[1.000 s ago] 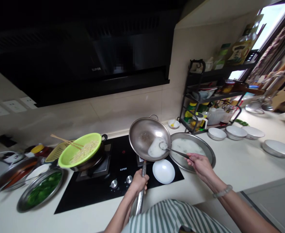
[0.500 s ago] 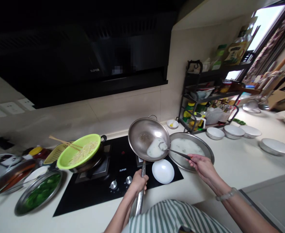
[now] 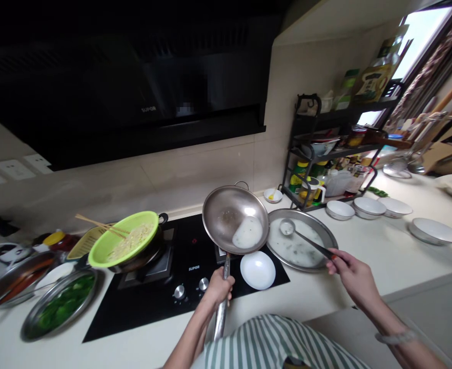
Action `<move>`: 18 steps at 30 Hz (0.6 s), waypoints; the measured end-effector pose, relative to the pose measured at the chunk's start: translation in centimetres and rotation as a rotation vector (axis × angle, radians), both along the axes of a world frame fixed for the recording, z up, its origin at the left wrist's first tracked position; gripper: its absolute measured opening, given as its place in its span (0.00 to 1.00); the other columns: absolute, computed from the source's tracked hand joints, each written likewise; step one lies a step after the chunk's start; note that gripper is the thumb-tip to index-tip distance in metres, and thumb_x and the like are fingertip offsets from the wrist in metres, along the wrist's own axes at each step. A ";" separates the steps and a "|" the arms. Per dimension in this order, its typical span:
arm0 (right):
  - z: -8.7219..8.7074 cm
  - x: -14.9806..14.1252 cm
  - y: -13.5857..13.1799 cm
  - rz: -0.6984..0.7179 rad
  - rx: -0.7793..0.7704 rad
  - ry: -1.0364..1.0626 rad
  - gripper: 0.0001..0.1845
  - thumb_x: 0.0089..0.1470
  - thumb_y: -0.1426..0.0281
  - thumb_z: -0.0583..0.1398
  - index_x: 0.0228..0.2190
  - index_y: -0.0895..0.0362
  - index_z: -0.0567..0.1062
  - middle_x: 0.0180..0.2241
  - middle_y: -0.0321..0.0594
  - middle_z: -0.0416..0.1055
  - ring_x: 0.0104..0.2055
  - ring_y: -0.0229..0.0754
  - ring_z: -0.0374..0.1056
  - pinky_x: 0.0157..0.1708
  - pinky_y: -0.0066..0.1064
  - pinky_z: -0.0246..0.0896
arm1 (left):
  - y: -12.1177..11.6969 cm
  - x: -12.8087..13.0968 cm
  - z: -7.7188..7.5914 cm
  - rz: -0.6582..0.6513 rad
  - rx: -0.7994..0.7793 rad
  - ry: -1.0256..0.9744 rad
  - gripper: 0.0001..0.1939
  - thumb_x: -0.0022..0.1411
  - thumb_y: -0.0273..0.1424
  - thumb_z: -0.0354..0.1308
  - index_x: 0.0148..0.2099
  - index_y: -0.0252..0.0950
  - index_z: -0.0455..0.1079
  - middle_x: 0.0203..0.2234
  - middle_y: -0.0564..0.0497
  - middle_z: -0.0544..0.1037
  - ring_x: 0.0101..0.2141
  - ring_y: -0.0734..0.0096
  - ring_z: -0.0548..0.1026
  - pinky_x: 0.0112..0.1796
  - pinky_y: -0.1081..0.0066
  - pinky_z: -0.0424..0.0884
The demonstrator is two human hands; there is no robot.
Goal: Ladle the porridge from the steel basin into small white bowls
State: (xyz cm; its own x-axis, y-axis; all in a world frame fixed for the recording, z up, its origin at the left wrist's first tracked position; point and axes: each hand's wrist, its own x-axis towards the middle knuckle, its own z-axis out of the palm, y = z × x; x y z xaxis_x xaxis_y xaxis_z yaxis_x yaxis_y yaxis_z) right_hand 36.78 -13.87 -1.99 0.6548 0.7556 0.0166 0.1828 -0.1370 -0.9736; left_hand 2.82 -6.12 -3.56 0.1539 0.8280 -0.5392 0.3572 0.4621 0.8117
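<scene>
My left hand (image 3: pixel 219 287) is wrapped round the long metal handle of a steel wok (image 3: pixel 221 220), which tilts to the right over the stove. A pool of milky white soup (image 3: pixel 248 233) lies low on the wok's right side. In my right hand (image 3: pixel 351 274) is the dark handle of a ladle (image 3: pixel 287 227); its bowl is over the wide steel basin (image 3: pixel 331 241), at or just above the cloudy soup there. The basin stands against the wok's right edge. A white bowl (image 3: pixel 257 270) sits just below the wok, on the cooktop.
A green colander (image 3: pixel 99 251) of noodles with chopsticks rests on a pot at left. Nearby are a steel dish of greens (image 3: pixel 66 302) and a pan of red sauce (image 3: pixel 18 277). Several white bowls (image 3: pixel 368 206) and a black spice rack (image 3: pixel 306 154) stand right. A range hood (image 3: pixel 152 66) hangs above.
The ladle has left the wok and moved right to over the basin, with my right hand shifting right and slightly down. My left hand and the wok stay in nearly the same place.
</scene>
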 end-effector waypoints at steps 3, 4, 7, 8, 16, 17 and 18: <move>-1.4 0.8 -1.1 0.068 0.069 -0.423 0.12 0.51 0.67 0.54 0.36 0.56 0.73 0.20 0.39 0.71 0.21 0.44 0.67 0.29 0.38 0.66 | 0.1 0.0 -0.2 -0.001 0.004 -0.007 0.09 0.54 0.23 0.51 0.32 0.39 0.53 0.13 0.61 0.61 0.11 0.78 0.61 0.14 0.79 0.58; -1.7 1.0 -1.4 0.088 0.112 -0.544 0.12 0.52 0.67 0.53 0.37 0.56 0.72 0.21 0.39 0.70 0.21 0.43 0.67 0.29 0.37 0.66 | 0.1 0.0 -0.2 0.000 0.007 -0.008 0.09 0.54 0.23 0.51 0.32 0.39 0.53 0.13 0.62 0.61 0.11 0.78 0.61 0.14 0.79 0.58; -2.1 1.3 -2.1 0.148 0.224 -0.779 0.14 0.54 0.70 0.52 0.41 0.56 0.72 0.26 0.41 0.69 0.23 0.42 0.67 0.30 0.36 0.65 | 0.1 -0.1 -0.2 0.000 0.007 -0.007 0.09 0.54 0.22 0.51 0.32 0.39 0.53 0.12 0.62 0.61 0.11 0.78 0.61 0.13 0.80 0.58; -2.1 1.4 -2.3 0.164 0.243 -0.817 0.14 0.54 0.71 0.52 0.43 0.56 0.71 0.27 0.42 0.69 0.25 0.42 0.67 0.31 0.36 0.65 | 0.1 0.0 -0.2 0.001 0.004 -0.004 0.09 0.54 0.22 0.51 0.32 0.39 0.53 0.12 0.62 0.61 0.11 0.78 0.61 0.13 0.80 0.58; -1.8 0.8 -1.3 -0.042 0.064 -0.244 0.15 0.51 0.62 0.55 0.37 0.57 0.73 0.20 0.38 0.72 0.20 0.42 0.68 0.27 0.36 0.67 | 0.1 0.0 0.1 -0.002 0.004 0.008 0.09 0.54 0.22 0.51 0.31 0.39 0.53 0.12 0.62 0.61 0.10 0.79 0.61 0.12 0.80 0.57; -1.4 0.4 -0.9 -0.057 0.050 -0.134 0.16 0.49 0.61 0.57 0.37 0.58 0.73 0.20 0.38 0.72 0.20 0.42 0.68 0.27 0.36 0.68 | 0.1 0.0 0.1 -0.002 0.006 0.010 0.09 0.54 0.23 0.52 0.31 0.39 0.53 0.13 0.62 0.62 0.10 0.79 0.61 0.13 0.80 0.57; -1.0 -0.1 -0.6 -0.056 0.050 -0.054 0.18 0.48 0.60 0.58 0.38 0.58 0.73 0.20 0.38 0.73 0.20 0.42 0.68 0.27 0.36 0.68 | 0.1 0.0 0.1 -0.002 0.007 0.010 0.09 0.54 0.23 0.52 0.31 0.39 0.53 0.13 0.62 0.62 0.10 0.79 0.61 0.13 0.80 0.57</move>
State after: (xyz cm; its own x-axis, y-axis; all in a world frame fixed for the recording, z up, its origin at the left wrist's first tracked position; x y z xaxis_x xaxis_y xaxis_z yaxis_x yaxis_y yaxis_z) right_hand 36.68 -14.45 -2.98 0.6929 0.7154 0.0900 0.2288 -0.0997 -0.9683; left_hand 2.82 -6.01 -3.49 0.1501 0.8318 -0.5345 0.3660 0.4554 0.8116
